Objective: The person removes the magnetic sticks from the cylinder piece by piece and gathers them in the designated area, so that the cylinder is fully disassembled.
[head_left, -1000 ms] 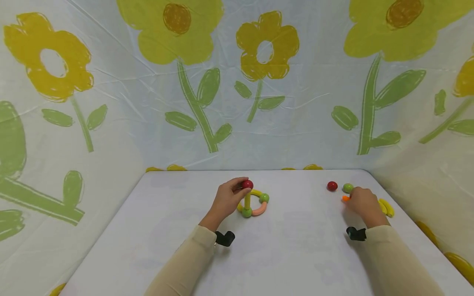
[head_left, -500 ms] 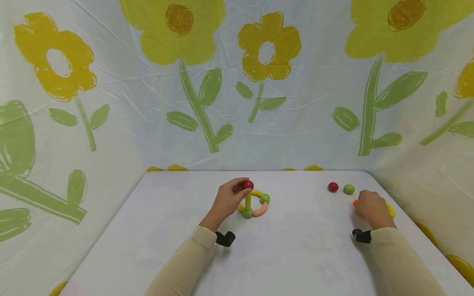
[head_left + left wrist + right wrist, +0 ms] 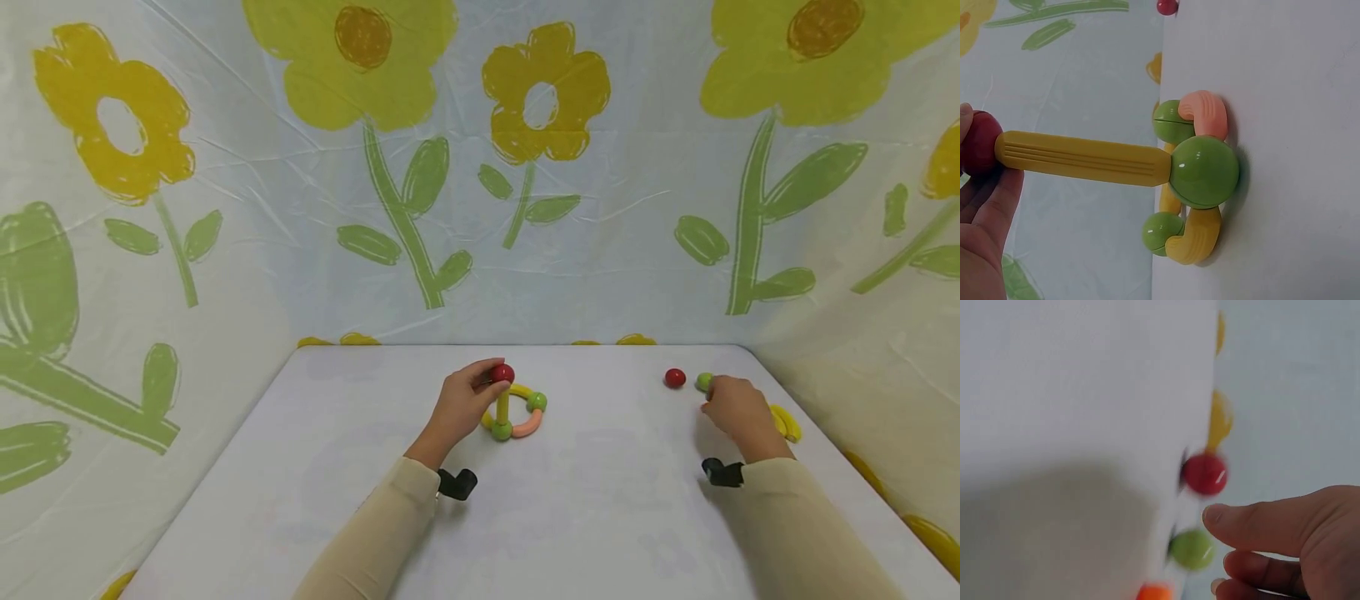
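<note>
Red ball (image 3: 980, 144) sits atop a yellow bar (image 3: 1085, 158) standing upright on one green ball (image 3: 1205, 172) of the ring (image 3: 527, 425), mid worktop (image 3: 592, 508). Left hand (image 3: 461, 406) pinches that red ball. Right hand (image 3: 741, 414) is near the loose green ball (image 3: 1192, 549), thumb apart from fingers, nothing visible between; orange piece (image 3: 1155, 592) nearby. Looks like the part-picking step, upright steadied meanwhile. Next move probably calls for closing the right fingers on one piece, left grip steady.

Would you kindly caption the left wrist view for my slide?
Left hand holding a red ball atop a yellow rod.
</note>
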The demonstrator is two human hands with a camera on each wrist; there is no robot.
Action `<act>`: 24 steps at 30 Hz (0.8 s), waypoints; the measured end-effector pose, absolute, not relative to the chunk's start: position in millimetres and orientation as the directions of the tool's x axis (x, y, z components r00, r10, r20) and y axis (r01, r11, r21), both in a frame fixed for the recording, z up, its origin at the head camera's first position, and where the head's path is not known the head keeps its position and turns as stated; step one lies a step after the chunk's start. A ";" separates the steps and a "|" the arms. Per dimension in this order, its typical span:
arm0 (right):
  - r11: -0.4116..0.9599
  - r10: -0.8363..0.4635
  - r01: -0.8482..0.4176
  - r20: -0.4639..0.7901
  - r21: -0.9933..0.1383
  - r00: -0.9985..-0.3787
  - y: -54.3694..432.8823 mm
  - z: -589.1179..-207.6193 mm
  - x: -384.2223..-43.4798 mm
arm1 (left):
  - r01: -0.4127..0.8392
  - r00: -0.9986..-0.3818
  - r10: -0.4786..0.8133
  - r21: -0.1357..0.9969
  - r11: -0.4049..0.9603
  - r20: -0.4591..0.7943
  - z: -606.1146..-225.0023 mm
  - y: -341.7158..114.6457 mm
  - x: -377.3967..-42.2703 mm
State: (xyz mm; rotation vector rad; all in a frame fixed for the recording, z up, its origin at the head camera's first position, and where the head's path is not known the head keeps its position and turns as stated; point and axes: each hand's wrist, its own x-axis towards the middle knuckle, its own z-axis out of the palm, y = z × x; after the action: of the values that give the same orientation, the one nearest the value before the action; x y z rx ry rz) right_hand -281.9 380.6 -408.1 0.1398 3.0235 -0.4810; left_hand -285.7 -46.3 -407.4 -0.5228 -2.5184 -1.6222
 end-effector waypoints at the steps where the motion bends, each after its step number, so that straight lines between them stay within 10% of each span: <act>1: 0.943 0.058 0.079 -0.074 -0.322 -0.996 370.4 -405.8 -284.3 | 0.343 -0.934 0.232 0.864 0.368 0.272 -407.5 -46.3 -285.6; 13: 0.763 -0.296 -0.343 0.176 -0.547 -0.939 225.4 -369.9 -297.5 | 0.333 -0.938 0.209 0.892 0.305 0.278 -412.2 -45.0 -285.8; 24: 0.547 -0.356 -0.385 0.210 -0.743 -0.911 141.6 -360.3 -296.8 | 0.335 -0.932 0.205 0.926 0.175 0.298 -413.1 -46.4 -288.6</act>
State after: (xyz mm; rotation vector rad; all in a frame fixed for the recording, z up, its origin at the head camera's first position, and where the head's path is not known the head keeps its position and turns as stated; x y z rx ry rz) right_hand -296.8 141.6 -360.3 -0.6694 2.7926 -1.3551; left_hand -288.6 -46.4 -413.1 -0.5362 -2.3252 -1.8771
